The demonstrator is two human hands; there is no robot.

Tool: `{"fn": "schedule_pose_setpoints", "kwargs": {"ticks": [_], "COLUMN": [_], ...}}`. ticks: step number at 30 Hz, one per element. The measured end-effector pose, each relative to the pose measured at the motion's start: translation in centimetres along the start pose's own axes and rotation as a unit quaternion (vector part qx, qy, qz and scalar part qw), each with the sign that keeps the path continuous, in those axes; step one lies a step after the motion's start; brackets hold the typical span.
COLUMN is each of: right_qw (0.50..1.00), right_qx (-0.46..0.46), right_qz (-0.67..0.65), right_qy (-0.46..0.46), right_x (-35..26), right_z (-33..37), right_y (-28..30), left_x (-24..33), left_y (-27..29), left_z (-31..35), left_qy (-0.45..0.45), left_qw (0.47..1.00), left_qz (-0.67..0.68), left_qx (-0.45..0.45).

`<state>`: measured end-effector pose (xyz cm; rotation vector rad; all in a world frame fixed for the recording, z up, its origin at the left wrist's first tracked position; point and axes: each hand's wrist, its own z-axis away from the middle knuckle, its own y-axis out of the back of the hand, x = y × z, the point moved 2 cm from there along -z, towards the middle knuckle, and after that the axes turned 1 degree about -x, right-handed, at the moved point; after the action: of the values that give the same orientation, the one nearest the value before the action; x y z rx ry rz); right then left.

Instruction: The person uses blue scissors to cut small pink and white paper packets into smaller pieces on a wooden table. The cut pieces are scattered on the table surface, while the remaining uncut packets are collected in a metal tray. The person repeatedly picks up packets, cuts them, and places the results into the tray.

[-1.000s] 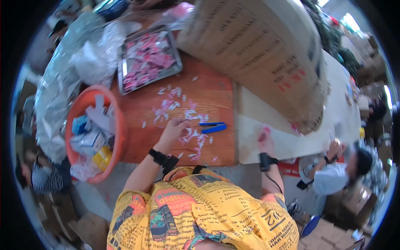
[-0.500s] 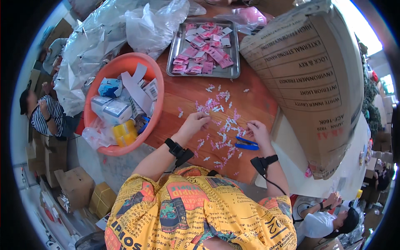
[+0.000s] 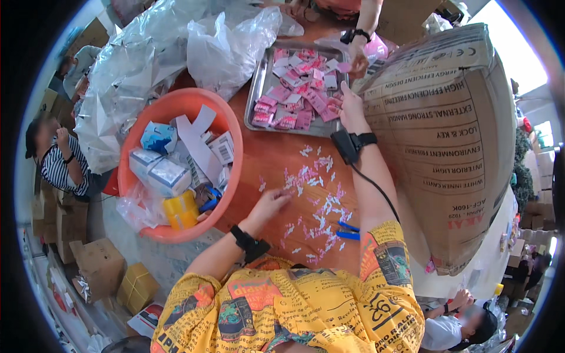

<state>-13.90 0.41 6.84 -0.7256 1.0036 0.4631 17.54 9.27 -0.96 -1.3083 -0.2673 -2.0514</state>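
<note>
On the reddish-brown table lie many small pink and white cut-out pieces (image 3: 321, 188), scattered loosely. My left hand (image 3: 269, 207) is low at their left side, fingertips drawn together; whatever they hold is too small to make out. My right hand (image 3: 349, 110) is stretched forward to the right rim of the metal tray (image 3: 254, 94), thumb and fingers apart beside the pink packets (image 3: 300, 88) heaped in it. Blue-handled snippers (image 3: 348, 231) lie on the table beneath my right forearm. Another person's hand (image 3: 358, 61) comes from the far side over the tray's right corner, near a small pink packet.
An orange tub (image 3: 234, 170) with white boxes, paper strips and a yellow roll (image 3: 180, 209) stands at left. Clear plastic bags (image 3: 220, 53) are behind it. A large cardboard carton (image 3: 435, 141) leans along the right. Other people sit at far left and lower right.
My right hand has moved from the scattered pieces forward to the tray. My left hand has drawn slightly back. Another person's arm has come in at the far side. The view has shifted slightly.
</note>
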Motion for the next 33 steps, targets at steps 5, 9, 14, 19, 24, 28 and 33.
{"fn": "schedule_pose_setpoints", "kwargs": {"ticks": [5, 9, 14, 19, 24, 28, 33], "right_qw": [0.988, 0.987, 0.985, 0.987, 0.981, 0.908, 0.843], "right_qx": [0.127, 0.136, 0.125, 0.124, -0.057, -0.244, -0.372], "right_qz": [-0.076, -0.088, -0.109, -0.100, 0.162, 0.339, 0.388], "right_qy": [-0.040, 0.015, 0.038, 0.036, 0.095, -0.010, 0.013], "right_x": [0.6, 1.1, 0.4, -2.0, -1.3, 0.9, 1.3], "right_z": [-5.8, -7.3, -6.6, -5.2, 0.1, 8.8, 16.4], "right_y": [0.0, 0.1, 0.3, 1.5, 1.6, 1.9, 2.6], "left_x": [0.5, 0.3, 0.4, 0.5, 3.0, 10.5, 13.7], "left_y": [0.5, 1.3, 0.7, -0.6, -0.9, -0.7, -2.3], "left_z": [1.4, 1.9, 1.4, 0.6, -0.1, 0.2, -0.8], "left_qy": [0.022, 0.002, 0.010, 0.008, -0.232, -0.381, -0.355], "left_qw": [0.999, 0.998, 0.999, 0.999, 0.954, 0.844, 0.906], "left_qz": [-0.019, -0.039, -0.010, -0.032, -0.081, -0.272, -0.213], "left_qx": [0.022, 0.052, 0.052, 0.000, 0.171, 0.261, 0.090]}}
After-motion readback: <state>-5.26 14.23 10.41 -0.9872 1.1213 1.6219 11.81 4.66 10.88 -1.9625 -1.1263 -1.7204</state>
